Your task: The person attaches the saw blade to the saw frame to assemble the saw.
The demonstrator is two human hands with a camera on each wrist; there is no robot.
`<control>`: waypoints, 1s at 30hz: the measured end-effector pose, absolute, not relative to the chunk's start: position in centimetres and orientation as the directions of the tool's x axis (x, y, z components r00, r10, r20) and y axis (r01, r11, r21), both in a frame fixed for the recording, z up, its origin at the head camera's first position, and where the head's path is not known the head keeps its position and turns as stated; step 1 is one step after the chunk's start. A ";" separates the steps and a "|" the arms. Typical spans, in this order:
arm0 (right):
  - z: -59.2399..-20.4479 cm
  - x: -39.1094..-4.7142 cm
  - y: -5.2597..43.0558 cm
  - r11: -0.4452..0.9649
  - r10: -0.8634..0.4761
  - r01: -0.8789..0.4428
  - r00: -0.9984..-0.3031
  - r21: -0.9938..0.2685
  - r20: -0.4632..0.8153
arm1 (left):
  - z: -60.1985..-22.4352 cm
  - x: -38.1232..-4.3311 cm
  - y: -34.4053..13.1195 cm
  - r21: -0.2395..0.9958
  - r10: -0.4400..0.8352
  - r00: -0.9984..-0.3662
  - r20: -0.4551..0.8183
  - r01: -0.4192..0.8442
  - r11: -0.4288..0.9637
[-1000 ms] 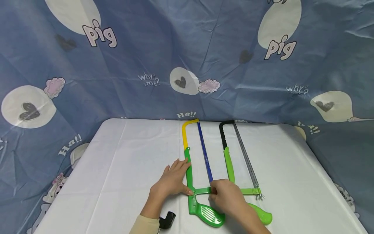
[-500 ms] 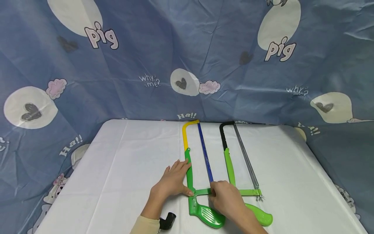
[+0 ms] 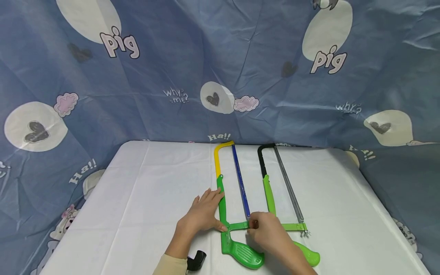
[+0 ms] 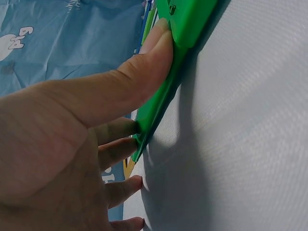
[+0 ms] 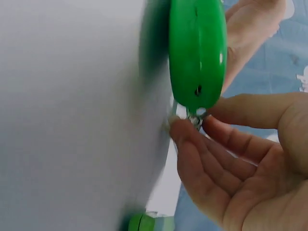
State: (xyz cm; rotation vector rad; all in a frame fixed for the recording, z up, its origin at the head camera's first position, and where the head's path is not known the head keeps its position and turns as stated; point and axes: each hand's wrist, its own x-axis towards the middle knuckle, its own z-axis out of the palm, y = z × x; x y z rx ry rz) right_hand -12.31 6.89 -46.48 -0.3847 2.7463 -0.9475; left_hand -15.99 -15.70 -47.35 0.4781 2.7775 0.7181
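Observation:
A hacksaw (image 3: pixel 247 255) with a green handle, yellow front bow and blue blade lies on the white table. My left hand (image 3: pixel 200 214) rests at its left side, fingers spread, with the thumb and fingertips pressing the green frame. At the near end of the blade, my right hand (image 3: pixel 269 231) pinches a small metal wing nut (image 5: pixel 195 121) between thumb and fingers; the head view hides the nut behind the hand. A second hacksaw (image 3: pixel 269 196), light green and black with a grey blade, lies to the right, its lower frame partly covered by my right hand.
A black curved object (image 3: pixel 197 260) lies by my left wrist at the front. The white table (image 3: pixel 154 183) meets a blue printed cloth (image 3: pixel 220 57) at its back and sides. Another wing nut (image 3: pixel 305 233) sticks out at the second hacksaw's near end.
My right fingers have shifted slightly at the wing nut, with a gap now showing between thumb and finger. The left hand and both hacksaws stay in place.

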 end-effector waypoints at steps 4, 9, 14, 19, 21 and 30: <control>-46.4 -12.6 7.3 0.697 -0.302 -0.108 -0.941 -0.709 -0.153 | -47.3 -15.9 -15.7 0.504 0.367 -0.918 -0.150 0.248 0.827; -46.6 -12.9 7.8 0.657 -0.331 -0.100 -0.929 -0.748 -0.167 | -47.3 -15.9 -15.8 0.505 0.367 -0.919 -0.145 0.250 0.826; -46.8 -13.2 8.2 0.631 -0.358 -0.107 -0.919 -0.768 -0.166 | -47.3 -15.9 -15.7 0.504 0.367 -0.921 -0.130 0.257 0.824; -47.0 -13.3 8.4 0.586 -0.368 -0.072 -0.911 -0.807 -0.187 | -47.4 -16.0 -15.7 0.508 0.363 -0.922 -0.131 0.252 0.824; -47.1 -13.3 8.6 0.551 -0.374 -0.041 -0.905 -0.834 -0.202 | -47.4 -16.1 -15.7 0.507 0.361 -0.922 -0.137 0.248 0.826; -47.6 -13.5 9.2 0.424 -0.395 0.068 -0.883 -0.903 -0.252 | -47.6 -16.2 -15.7 0.513 0.358 -0.923 -0.142 0.241 0.824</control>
